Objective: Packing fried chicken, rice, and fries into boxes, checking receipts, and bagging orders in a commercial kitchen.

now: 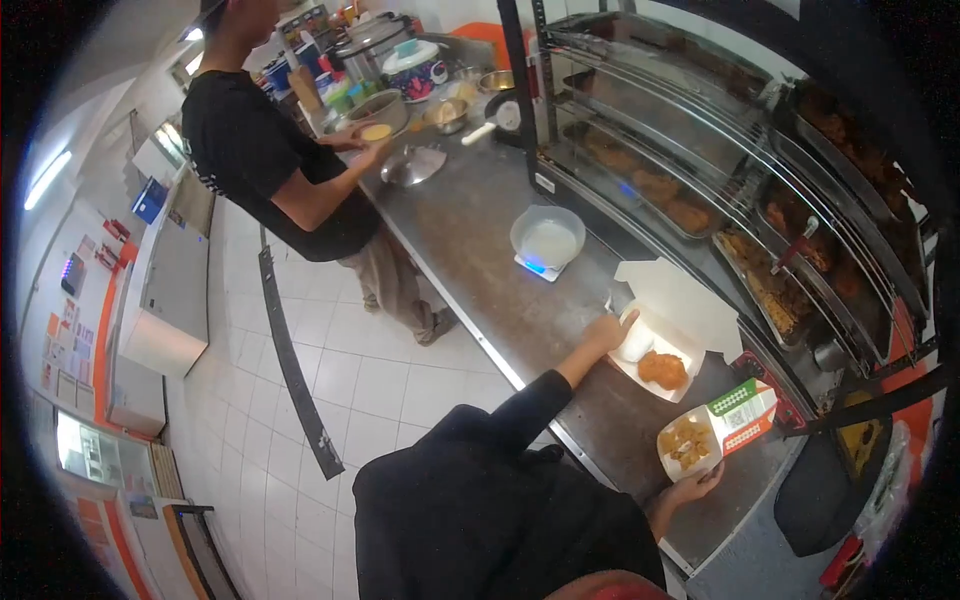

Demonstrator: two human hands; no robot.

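Observation:
My left hand (606, 334) is at the near left side of an open white paper box (679, 391), its fingers over the box's edge. Inside lie a piece of fried chicken (663, 370) and a rounded white bundle (637, 341), which touches or nearly touches my fingers. The box's lid (686, 304) is folded back towards the display cabinet. Closer to the table's right end, my right hand (691, 486) grips a smaller carton (667, 466) from its near side. Small golden-brown food pieces (686, 444) fill it, and its printed green and orange lid (742, 417) stands open.
A translucent bowl (547, 234) rests on a small white scale (546, 271) on the metal table (480, 225). Behind the table rises a glass display cabinet (652, 142) with trays of fried food. At left, a co-worker (259, 165) holds a small yellow-filled dish (376, 133) near metal bowls (445, 114).

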